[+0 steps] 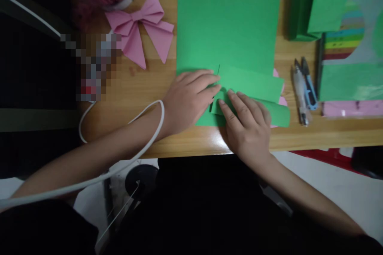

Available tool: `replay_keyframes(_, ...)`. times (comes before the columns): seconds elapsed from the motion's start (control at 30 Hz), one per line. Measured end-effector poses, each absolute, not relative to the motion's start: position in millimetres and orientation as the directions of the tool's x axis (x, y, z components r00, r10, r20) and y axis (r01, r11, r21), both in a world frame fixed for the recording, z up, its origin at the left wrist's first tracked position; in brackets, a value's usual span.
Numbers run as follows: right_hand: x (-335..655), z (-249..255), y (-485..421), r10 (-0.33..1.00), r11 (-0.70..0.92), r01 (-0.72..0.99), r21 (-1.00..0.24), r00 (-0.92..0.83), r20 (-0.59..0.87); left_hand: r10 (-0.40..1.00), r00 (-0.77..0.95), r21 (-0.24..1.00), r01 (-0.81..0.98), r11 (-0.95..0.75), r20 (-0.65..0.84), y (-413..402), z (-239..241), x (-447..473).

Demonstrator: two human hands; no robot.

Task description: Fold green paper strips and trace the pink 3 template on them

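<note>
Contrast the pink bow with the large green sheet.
The pink bow is folded into loops and tails; the large green sheet lies flat. The bow is smaller than the sheet. Folded green paper overlaps the sheet's near end, not the bow. Both rest on the table.

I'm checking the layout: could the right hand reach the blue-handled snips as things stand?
Likely yes: the right hand rests on folded green paper, and the blue-handled snips lie uncovered to its right. The pen alongside, on the hand's side, looks easy to reach over.

A wooden table carries green paper and a pink bow.
</note>
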State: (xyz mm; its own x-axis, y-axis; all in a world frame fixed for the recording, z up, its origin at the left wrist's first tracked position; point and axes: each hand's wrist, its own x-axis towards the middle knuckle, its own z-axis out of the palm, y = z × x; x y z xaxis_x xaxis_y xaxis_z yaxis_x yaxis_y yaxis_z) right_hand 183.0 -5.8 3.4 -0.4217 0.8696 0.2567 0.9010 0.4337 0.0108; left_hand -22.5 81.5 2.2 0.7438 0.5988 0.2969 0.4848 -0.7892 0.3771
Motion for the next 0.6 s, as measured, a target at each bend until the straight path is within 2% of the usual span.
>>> replay_keyframes(0.1,182.6,3.2,-5.0,0.882,0.426,0.905,-0.020,-0.410,0.233,0.638,0.724,0.434,0.502,-0.748,0.263,90.8,-3.1,-14.8)
replay_keyframes(0.23,181.8,4.5,-3.5,0.854,0.454,0.890,0.042,-0.449,0.264,0.656,0.720,0.498,0.494,-0.713,0.225,94.0,-8.5,-14.2)
replay_keyframes(0.4,181.1,6.1,-2.6,0.841,0.451,0.886,0.110,-0.463,0.280,0.651,0.739,0.504,0.502,-0.703,0.174,93.7,-7.5,-17.2)
replay_keyframes(0.6,183.8,6.5,-3.1,0.839,0.467,0.878,0.105,-0.477,0.260,0.635,0.763,0.500,0.507,-0.702,0.118,94.9,-3.7,-17.9)
